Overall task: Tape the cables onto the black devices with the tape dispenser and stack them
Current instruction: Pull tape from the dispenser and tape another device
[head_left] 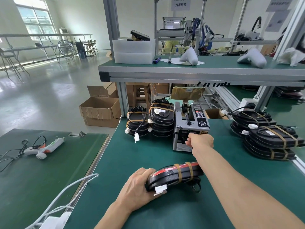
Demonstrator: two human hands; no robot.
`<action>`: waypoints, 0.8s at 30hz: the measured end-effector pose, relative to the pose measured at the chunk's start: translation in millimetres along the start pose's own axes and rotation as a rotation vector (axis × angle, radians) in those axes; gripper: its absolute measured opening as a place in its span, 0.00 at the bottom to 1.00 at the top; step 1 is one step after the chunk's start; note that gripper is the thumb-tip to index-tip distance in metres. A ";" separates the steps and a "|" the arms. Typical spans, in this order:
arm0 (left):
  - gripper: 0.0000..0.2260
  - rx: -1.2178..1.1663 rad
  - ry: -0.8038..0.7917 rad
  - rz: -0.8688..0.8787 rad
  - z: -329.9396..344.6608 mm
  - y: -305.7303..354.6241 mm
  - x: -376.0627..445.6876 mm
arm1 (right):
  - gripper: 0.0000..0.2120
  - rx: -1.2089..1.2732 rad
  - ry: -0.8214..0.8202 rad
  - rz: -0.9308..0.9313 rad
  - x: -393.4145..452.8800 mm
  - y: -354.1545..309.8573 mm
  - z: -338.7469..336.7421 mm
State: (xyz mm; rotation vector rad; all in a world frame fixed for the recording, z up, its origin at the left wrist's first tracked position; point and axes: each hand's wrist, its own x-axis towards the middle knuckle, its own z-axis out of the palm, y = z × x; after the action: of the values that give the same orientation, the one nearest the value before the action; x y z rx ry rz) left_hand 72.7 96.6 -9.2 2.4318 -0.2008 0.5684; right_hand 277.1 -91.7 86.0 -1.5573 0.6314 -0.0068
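Head cam: our left hand (140,187) grips the black device (173,175), steadying it. Our right hand (200,140) pinches at the tape dispenser (189,126) mouth, probably grabbing tape.

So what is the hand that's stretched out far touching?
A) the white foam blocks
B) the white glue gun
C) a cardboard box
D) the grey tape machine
D: the right hand reaches to the front of the tape machine, fingers at its slot, while the left hand holds a black device on the green table.
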 end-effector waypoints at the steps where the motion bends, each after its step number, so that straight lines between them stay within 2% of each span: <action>1: 0.24 -0.004 0.001 -0.006 0.0 0.1 -0.1 | 0.09 0.007 0.002 0.005 0.0 -0.1 0.2; 10: 0.24 -0.009 -0.011 -0.012 -0.7 1.9 0.7 | 0.10 0.001 -0.011 0.032 -0.6 -0.4 -1.9; 15: 0.22 0.009 -0.016 -0.008 -1.0 2.5 0.0 | 0.06 -0.038 -0.157 0.036 -8.2 -6.1 -18.6; 18: 0.22 0.011 -0.012 -0.013 -0.2 1.9 -0.3 | 0.02 -0.087 -0.280 -0.082 -20.4 -8.8 -46.3; 21: 0.22 0.005 -0.008 -0.012 1.3 0.1 -0.2 | 0.04 -0.111 -0.353 -0.248 -37.2 -0.1 -86.9; 24: 0.21 -0.003 -0.007 -0.011 1.8 -0.7 -0.3 | 0.04 -0.110 -0.405 -0.270 -56.9 17.4 -122.1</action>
State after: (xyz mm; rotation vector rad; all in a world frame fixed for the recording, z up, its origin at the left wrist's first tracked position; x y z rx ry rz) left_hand 73.3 96.1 -11.0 2.4313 -0.1910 0.5539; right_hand 176.4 -180.9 104.3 -1.6786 0.1028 0.1392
